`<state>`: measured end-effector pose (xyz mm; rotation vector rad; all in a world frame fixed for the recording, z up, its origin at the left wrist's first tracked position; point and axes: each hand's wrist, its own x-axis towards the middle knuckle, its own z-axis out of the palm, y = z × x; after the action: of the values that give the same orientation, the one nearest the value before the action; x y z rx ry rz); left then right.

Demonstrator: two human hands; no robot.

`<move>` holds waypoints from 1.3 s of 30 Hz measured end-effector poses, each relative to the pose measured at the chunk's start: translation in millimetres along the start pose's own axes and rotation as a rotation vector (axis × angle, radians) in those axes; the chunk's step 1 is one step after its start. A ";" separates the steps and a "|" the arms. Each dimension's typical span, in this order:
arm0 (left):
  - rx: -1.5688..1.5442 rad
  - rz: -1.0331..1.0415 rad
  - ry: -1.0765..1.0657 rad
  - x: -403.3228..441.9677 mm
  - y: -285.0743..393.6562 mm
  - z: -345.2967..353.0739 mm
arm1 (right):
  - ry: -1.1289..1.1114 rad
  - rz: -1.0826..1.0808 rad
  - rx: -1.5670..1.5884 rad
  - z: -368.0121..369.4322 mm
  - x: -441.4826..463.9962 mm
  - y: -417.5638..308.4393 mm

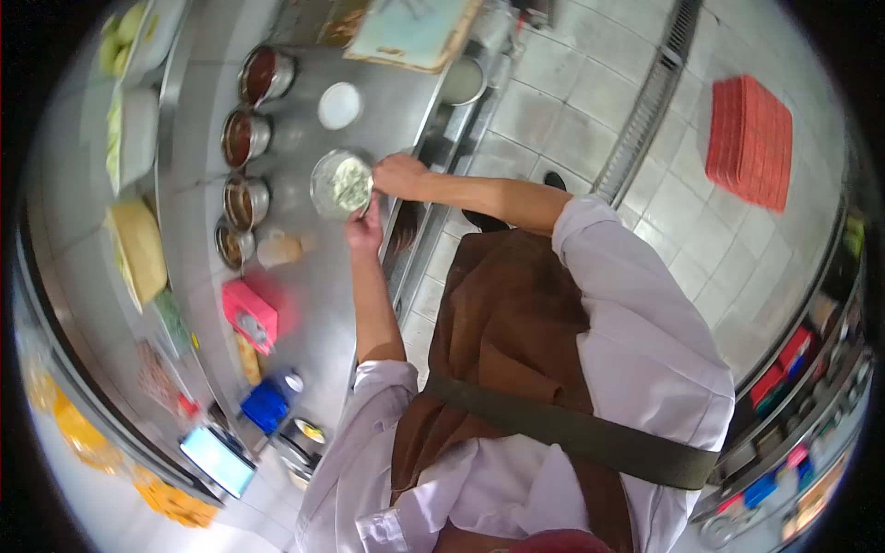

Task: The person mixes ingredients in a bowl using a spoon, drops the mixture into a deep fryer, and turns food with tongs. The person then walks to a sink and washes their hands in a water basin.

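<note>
Pale square tiles cover the floor [553, 97], crossed by a slotted drain grate [643, 112]; a stainless-steel desk [323, 309] reflects light opposite loaded shelving [804, 308].

White shirt [650, 313], creased, sleeves [590, 214] rolled near elbows. Brown apron [507, 323] over it, wide dark-green strap [572, 430] slanting across. Dark shoes [484, 221]. Hands [399, 175] bare.
</note>
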<state>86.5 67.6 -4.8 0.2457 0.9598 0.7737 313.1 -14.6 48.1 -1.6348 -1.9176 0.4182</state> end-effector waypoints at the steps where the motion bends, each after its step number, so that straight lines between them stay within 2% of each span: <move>1: 0.024 0.038 0.034 0.1 -6.0 3.4 | -0.053 0.018 -0.012 -8.3 1.4 0.1; 4: -0.104 0.031 -0.018 -1.8 -20.7 11.2 | -0.039 0.025 -0.013 -10.5 13.3 3.1; 8: -0.113 0.098 0.023 -14.4 -34.2 31.9 | -0.133 -0.097 -0.120 -19.8 22.8 9.6; 11: -0.118 0.148 0.025 -19.3 -39.9 37.3 | -0.111 -0.126 -0.178 -61.2 25.9 -7.7; 14: -0.092 0.147 0.066 -23.1 -40.8 44.8 | -0.057 -0.208 -0.162 -57.9 22.6 6.4; 15: -0.123 0.165 0.034 -20.1 -42.7 42.0 | -0.138 -0.260 -0.255 -32.0 22.2 31.0; 18: -0.124 0.174 0.072 -26.3 -42.4 53.6 | -0.137 -0.290 -0.241 -39.3 21.7 30.2; 25: -0.071 0.206 0.063 -25.5 -46.1 58.2 | -0.119 -0.205 -0.209 -53.4 35.2 21.4; 28: -0.131 0.158 0.099 -21.0 -46.9 57.2 | -0.161 -0.312 -0.287 -30.0 34.1 42.1; 34: -0.109 0.225 0.062 -25.7 -46.6 64.2 | -0.092 -0.182 -0.176 -61.5 38.7 17.3; 37: -0.131 0.164 0.101 -23.5 -46.4 64.3 | -0.240 -0.242 -0.233 -48.8 30.2 46.2; 39: -0.141 0.170 0.103 -24.5 -46.0 68.2 | -0.163 -0.194 -0.180 -47.3 29.5 43.1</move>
<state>155.6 27.5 26.4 0.1673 0.9850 1.0141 373.5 16.6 66.7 -1.5445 -2.2703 0.3158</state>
